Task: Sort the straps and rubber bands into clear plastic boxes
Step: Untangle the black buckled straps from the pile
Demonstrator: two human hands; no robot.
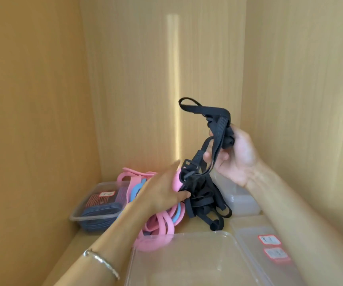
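Black straps (218, 141): tangled bundle, upper loops raised, lower ends heaped below. Pink and blue rubber bands (162, 223): loose heap touching the straps' left side. Near clear box (187, 234): empty. Left rear clear box (76, 216): holds folded striped bands (102, 211).

Warm even light; bright streak; soft focus.

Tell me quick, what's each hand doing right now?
The left hand pinches a pink band at the pile.
The right hand grips the black straps, held up.
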